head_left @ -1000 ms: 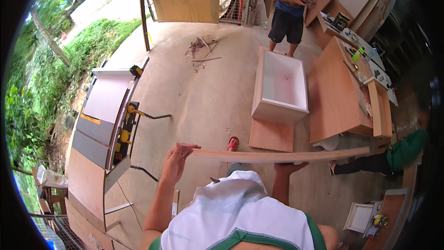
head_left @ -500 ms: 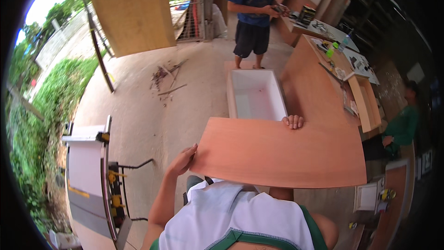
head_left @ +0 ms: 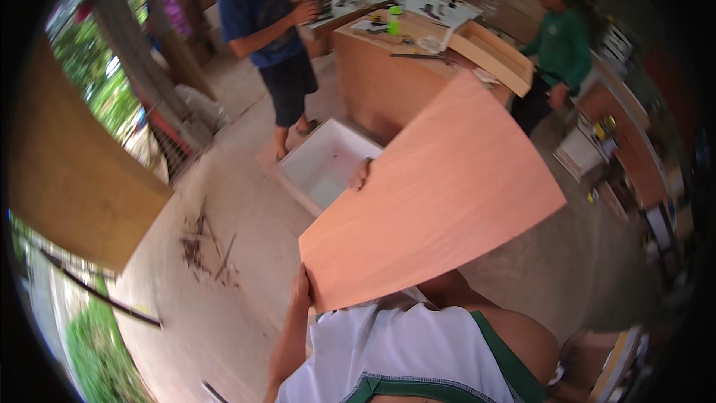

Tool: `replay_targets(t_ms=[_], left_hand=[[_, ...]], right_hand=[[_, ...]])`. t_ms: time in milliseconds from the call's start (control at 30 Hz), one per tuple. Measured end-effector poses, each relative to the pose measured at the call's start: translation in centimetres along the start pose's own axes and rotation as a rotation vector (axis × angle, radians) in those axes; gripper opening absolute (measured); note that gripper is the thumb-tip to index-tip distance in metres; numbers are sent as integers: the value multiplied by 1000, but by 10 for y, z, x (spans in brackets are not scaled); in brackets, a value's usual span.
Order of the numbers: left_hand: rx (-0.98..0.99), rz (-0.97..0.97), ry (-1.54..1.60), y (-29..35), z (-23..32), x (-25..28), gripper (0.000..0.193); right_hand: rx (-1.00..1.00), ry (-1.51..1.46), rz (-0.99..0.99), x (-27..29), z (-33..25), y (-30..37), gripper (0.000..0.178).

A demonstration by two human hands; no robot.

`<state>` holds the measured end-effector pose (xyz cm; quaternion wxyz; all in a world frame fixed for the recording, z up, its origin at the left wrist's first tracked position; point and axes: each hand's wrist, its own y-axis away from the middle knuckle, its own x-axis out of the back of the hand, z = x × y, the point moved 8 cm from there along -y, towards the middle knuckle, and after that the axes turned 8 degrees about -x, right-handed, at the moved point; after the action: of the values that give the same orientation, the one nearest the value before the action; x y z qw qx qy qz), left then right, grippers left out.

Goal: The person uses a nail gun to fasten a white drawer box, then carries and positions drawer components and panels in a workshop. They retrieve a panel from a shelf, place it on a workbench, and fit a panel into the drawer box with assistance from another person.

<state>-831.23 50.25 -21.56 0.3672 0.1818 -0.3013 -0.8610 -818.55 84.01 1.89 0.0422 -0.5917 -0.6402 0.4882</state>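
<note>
A broad reddish-brown plywood panel [head_left: 425, 201] is held in front of my body, tilted so its right end rises toward the workbench. My left hand [head_left: 300, 287] grips the panel's left edge near the lower corner. Over the far edge curl the fingers of my right hand [head_left: 360, 175]; its palm and arm are hidden beneath the wood. Just beyond those fingers an open white-lined box [head_left: 328, 160] rests on the floor, partly covered by the panel.
A person in a blue shirt [head_left: 261, 22] stands past the box, holding a dark can [head_left: 319, 0]. Behind the panel is a wooden workbench [head_left: 373, 78] bearing a drawer [head_left: 492, 56] and bottles. Someone in green [head_left: 563, 48] is at right. Scraps [head_left: 198, 246] litter the floor; a plywood sheet [head_left: 82, 149] stands left.
My view has swung right. The panel has turned, its right end now higher, with both hands still on it. The person in blue now has a hand on the can.
</note>
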Motion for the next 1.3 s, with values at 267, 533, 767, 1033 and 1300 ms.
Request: replay_targets(t_ms=[267,533,767,1033,1300], left_hand=[[-211,-116,298,-72,104,102,67],[-144,16,148,-166,127,202,75],[-203,90,100,-239,164,241,75],[-460,449,-198,-259,322,249,75],[-442,461,-504,-333,408,218,75]], right_hand=[[143,30,617,-61,-40,-33,35],[259,-43,1108,-74,-26,-71,44],[-382,191,1338,19,-22,-71,42],[-857,560,1085,135,-36,-112,39],[-942,1409,1585,183,-11,-58,34]])
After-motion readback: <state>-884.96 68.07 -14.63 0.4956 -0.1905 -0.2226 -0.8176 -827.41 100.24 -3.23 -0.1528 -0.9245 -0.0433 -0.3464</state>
